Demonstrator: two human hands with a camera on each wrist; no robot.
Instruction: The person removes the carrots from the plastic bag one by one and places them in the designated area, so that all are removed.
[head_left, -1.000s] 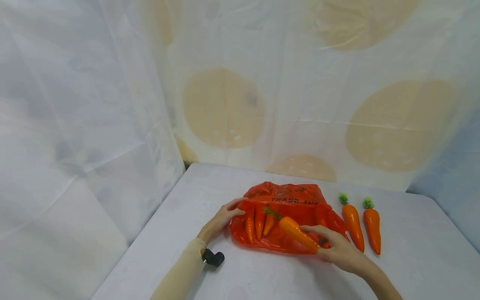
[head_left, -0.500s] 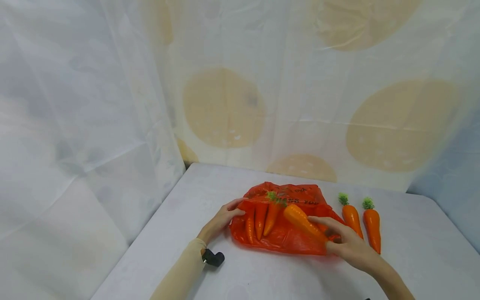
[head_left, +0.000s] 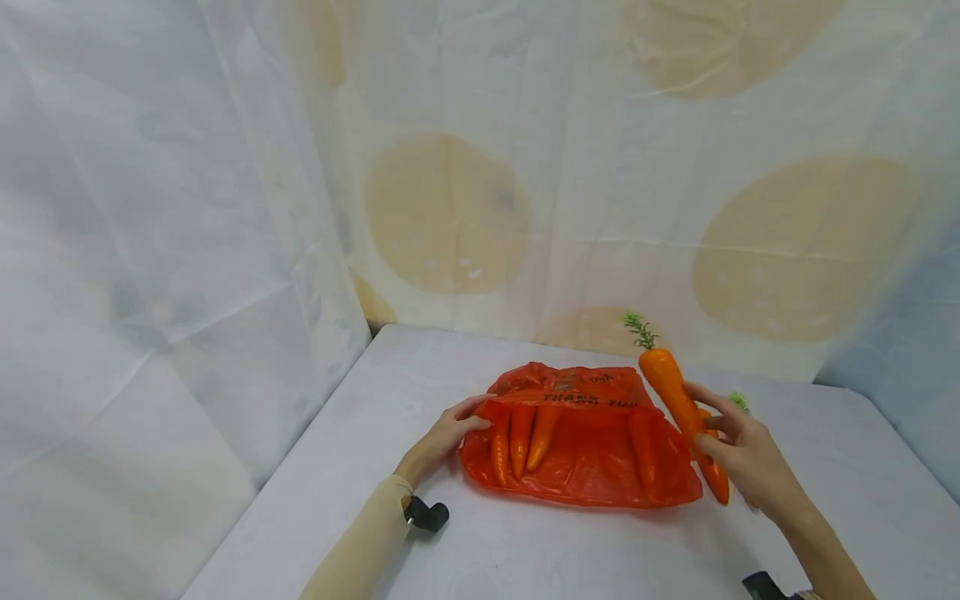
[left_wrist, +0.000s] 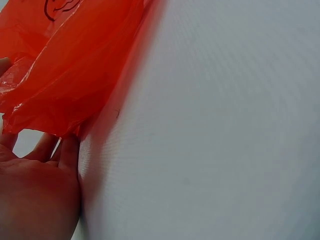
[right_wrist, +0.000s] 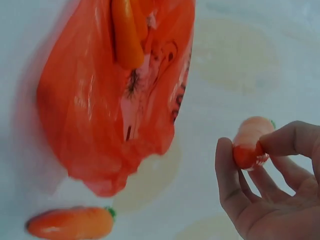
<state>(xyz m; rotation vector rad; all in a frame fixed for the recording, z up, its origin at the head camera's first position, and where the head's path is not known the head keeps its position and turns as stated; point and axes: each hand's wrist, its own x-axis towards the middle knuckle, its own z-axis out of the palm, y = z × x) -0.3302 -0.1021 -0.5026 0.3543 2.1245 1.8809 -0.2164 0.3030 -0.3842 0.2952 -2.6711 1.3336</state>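
A red plastic bag [head_left: 588, 467] printed with black lettering lies with its mouth gaping, and several orange carrots [head_left: 520, 442] show inside. My left hand [head_left: 447, 435] holds the left end of the bag's mouth; in the left wrist view, the fingers [left_wrist: 69, 150] reach under the crumpled film. To the right of the bag, my right hand [head_left: 750, 454] pinches a carrot [head_left: 667, 387] near its narrow end, its green top pointing up and away to the left. From the right wrist view, thumb and fingers hold the carrot [right_wrist: 251, 142] end-on, apart from the bag [right_wrist: 85, 120].
On the table right of the bag lies a loose carrot [head_left: 716, 479], partly behind the held one. Green leaves [head_left: 739, 402] of another carrot show beyond my right hand. A white cloth covers the table [head_left: 525, 550], and a patterned sheet [head_left: 585, 167] hangs along its back edge.
My right hand has carried its carrot from over the bag's mouth up and to the right, past the bag's right end. The left hand has stayed in place.
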